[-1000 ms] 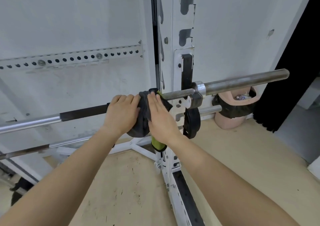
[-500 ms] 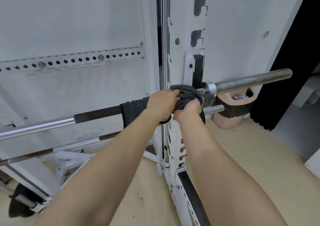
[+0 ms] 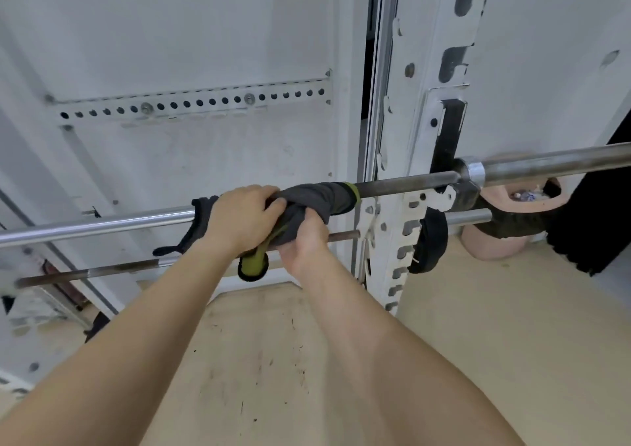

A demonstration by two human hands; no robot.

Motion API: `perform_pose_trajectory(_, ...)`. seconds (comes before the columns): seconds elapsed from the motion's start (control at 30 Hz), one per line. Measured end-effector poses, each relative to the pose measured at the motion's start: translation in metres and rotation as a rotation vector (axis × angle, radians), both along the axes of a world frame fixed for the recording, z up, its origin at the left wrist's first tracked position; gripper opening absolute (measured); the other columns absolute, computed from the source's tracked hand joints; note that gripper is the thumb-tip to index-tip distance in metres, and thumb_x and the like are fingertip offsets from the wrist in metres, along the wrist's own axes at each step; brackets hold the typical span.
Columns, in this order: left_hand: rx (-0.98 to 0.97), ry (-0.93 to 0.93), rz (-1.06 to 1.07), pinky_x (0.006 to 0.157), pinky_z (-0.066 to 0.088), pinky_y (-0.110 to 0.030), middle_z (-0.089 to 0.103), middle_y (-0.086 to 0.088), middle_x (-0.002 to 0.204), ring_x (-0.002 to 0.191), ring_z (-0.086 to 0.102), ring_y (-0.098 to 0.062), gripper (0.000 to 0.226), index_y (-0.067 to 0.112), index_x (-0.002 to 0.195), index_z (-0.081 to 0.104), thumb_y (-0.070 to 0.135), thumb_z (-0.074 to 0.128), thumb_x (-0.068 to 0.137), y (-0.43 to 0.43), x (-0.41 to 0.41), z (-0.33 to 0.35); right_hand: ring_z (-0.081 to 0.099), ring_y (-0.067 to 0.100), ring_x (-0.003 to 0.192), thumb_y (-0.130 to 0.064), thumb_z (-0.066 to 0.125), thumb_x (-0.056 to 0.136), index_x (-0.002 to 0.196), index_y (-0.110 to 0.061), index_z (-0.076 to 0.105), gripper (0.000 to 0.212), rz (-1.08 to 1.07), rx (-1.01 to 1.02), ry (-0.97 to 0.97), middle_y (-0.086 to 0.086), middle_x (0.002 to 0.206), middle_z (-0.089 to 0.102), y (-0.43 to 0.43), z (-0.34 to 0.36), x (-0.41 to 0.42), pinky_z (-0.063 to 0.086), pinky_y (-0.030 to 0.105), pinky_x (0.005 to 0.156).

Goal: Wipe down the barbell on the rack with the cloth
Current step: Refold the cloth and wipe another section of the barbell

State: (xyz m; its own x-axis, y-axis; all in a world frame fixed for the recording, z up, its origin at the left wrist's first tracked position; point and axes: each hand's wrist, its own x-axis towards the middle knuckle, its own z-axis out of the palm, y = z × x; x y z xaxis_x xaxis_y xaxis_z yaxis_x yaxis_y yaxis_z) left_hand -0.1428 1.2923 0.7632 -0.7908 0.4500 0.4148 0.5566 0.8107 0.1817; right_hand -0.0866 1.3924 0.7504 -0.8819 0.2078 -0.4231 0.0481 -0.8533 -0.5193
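Crosswise on the white rack (image 3: 406,131), the barbell (image 3: 409,183) lay level; a dark cloth (image 3: 321,196) wrapped its shaft left of the upright. Left hand (image 3: 239,216) curled over cloth and bar. Right hand (image 3: 304,240) fingers clenched the bunched cloth from below.

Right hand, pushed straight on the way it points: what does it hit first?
The dark cloth wrapped on the barbell shaft, which the right hand grips from below. Past the bar, the white wall panel looks next, though depth is unclear.
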Motion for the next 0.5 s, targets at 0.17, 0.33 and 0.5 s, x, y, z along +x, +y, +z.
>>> perform_pose_trajectory(0.17,0.109,-0.058,-0.072,0.082,0.051,-0.042,0.069,0.003,0.112,0.098,0.064,-0.025,0.032,0.027,0.124,0.055,0.037,0.058,0.094,0.060,0.009,0.010,0.068,0.028,0.106,-0.020,0.065,0.095,0.116,-0.019,0.063,0.021,-0.003,0.393,0.014,0.010,0.112,0.072,0.052,-0.015,0.043,0.054,0.049,0.098)
perform_pose_trajectory(0.33,-0.151,0.236,-0.024,0.079,0.044,-0.044,0.064,-0.007,0.111,0.098,0.055,-0.033,0.036,0.022,0.128,0.062,0.020,0.058,0.092,0.122,0.038,0.004,0.068,0.021,0.103,-0.008,0.068,0.089,0.125,-0.022,0.060,0.040,-0.097,0.609,0.072,0.002,0.111,0.071,0.127,-0.019,0.099,0.056,0.040,0.094)
perform_pose_trajectory(0.5,-0.006,0.245,-0.073,0.075,0.045,-0.043,0.059,-0.007,0.097,0.090,0.051,-0.030,0.015,0.016,0.098,0.066,0.016,0.061,0.084,0.182,0.104,0.013,0.064,0.018,0.110,-0.016,0.080,0.077,0.132,-0.026,0.053,0.061,-0.009,0.786,0.083,-0.001,0.119,0.067,0.201,-0.022,0.157,0.053,0.040,0.099)
